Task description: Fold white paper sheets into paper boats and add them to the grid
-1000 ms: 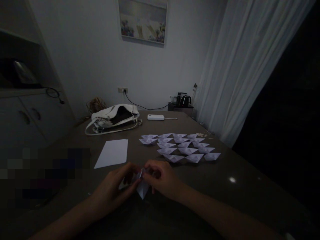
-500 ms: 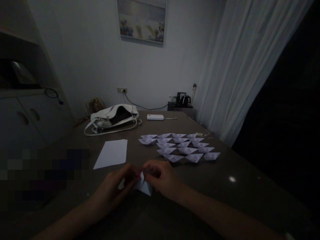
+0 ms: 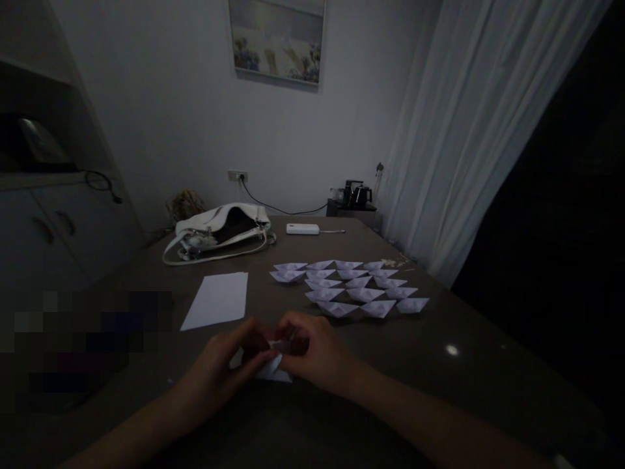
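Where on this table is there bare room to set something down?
The table is bare between the white device and the paper boats, in a narrower strip between boats and paper sheets, and widely right of the right hand. It is crowded among the boats and where left hand and right hand meet around folded paper.

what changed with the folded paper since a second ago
The small white folded paper turned between the bare left hand and bare right hand, its lower tip swinging rightward; both still hold it. The white paper boats and flat white paper sheets stayed put.
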### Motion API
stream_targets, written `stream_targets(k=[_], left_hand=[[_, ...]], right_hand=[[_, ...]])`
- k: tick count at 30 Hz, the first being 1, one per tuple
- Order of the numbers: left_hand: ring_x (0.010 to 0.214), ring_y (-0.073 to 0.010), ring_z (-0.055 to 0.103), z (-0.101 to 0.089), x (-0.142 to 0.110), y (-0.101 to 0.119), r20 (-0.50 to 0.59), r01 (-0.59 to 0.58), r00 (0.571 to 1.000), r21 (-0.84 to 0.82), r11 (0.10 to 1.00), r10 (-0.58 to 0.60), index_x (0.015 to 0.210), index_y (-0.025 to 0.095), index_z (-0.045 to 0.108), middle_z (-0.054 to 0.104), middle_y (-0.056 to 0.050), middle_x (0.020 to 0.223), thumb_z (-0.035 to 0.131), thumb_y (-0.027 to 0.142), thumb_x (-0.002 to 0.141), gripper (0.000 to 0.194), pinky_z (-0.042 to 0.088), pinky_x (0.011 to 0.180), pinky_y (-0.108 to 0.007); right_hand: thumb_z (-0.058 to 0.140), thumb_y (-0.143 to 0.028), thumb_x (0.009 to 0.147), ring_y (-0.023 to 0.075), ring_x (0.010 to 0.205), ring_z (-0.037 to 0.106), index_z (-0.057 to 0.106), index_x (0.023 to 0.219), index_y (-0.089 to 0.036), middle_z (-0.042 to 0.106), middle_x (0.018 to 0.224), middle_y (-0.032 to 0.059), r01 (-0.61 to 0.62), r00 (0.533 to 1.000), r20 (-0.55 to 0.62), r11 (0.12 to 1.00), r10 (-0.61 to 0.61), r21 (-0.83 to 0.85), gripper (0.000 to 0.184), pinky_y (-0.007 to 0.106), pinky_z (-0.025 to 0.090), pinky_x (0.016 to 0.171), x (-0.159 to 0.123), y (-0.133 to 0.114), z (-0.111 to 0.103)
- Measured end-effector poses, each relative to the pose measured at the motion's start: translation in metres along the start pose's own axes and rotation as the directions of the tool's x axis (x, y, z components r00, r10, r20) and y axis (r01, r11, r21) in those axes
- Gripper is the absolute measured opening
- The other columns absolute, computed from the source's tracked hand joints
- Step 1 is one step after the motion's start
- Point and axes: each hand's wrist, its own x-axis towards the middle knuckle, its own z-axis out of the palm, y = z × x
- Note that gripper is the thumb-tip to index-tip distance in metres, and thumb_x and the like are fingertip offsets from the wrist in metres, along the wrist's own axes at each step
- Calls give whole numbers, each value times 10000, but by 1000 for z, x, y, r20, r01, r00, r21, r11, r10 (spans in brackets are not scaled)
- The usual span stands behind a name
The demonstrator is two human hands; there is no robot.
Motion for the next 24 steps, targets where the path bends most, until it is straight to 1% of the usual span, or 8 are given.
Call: stream_targets(k=[3, 6, 11, 13, 15, 17, 20, 24], left_hand=[[662, -152, 612, -1, 2, -5, 1, 46, 999, 42, 998, -46, 893, 218, 571, 649, 20, 722, 527, 363, 883, 153, 452, 584, -213], [660, -156, 608, -2, 4, -8, -28, 70, 997, 82, 994, -68, 819, 209, 595, 644, 13, 707, 493, 389, 899, 221, 453, 587, -219], [621, -149, 599, -4, 5, -4, -118, 61, 992, 95, 994, -49, 850, 205, 610, 626, 18, 681, 501, 389, 892, 217, 447, 558, -212], [622, -151, 596, -5, 5, -2, -154, 62, 987, 98, 993, -47, 852, 201, 614, 621, 13, 680, 504, 391, 888, 223, 449, 558, -217], [622, -155, 589, -5, 5, -2, -176, 66, 983, 106, 992, -47, 842, 198, 617, 614, 10, 674, 509, 394, 884, 228, 449, 561, -224], [624, -157, 583, -5, 5, -4, -173, 65, 984, 104, 992, -46, 836, 197, 616, 609, 8, 671, 512, 397, 882, 230, 448, 566, -231], [626, -157, 572, -4, 7, -5, -171, 51, 985, 91, 995, -35, 829, 198, 608, 599, 7, 679, 514, 391, 880, 221, 447, 568, -234], [694, -167, 562, -4, 8, -5, -193, 12, 981, 122, 992, 12, 822, 198, 580, 584, -7, 755, 524, 369, 872, 187, 452, 609, -250]], right_hand=[[653, -174, 731, 87, 612, 547, 536, 953, -186, 594, 822, -7, 27, 999, 18, 995, -29, 92, 251, 195, 428, 550, 0, 0, -1], [606, -174, 781, 103, 692, 582, 522, 1045, -198, 605, 937, 26, 36, 999, -13, 995, -35, 95, 277, 219, 466, 609, 0, -1, -5], [581, -356, 850, 103, 685, 557, 559, 1033, -189, 588, 1016, 63, -76, 987, -138, 997, 80, 29, 249, 218, 454, 571, 6, 8, -13], [535, -436, 874, 102, 646, 568, 547, 1040, -175, 595, 961, 63, -176, 980, -67, 970, 189, 165, 309, 223, 458, 549, 10, 15, -13], [529, -486, 866, 115, 627, 590, 537, 1040, -158, 602, 840, 42, -310, 950, 90, 877, 298, 367, 371, 242, 481, 561, 12, 19, -11], [620, -483, 803, 125, 677, 613, 547, 1051, -153, 612, 835, 35, -374, 927, 196, 783, 319, 496, 420, 260, 502, 622, 13, 20, -9], [750, -427, 690, 140, 771, 628, 572, 1076, -161, 641, 919, 46, -352, 936, 220, 754, 275, 554, 502, 280, 497, 709, 12, 17, -6], [754, -418, 683, 164, 814, 645, 604, 1066, -159, 671, 920, 55, -314, 949, 196, 792, 247, 524, 486, 332, 485, 790, 10, 15, -5]])
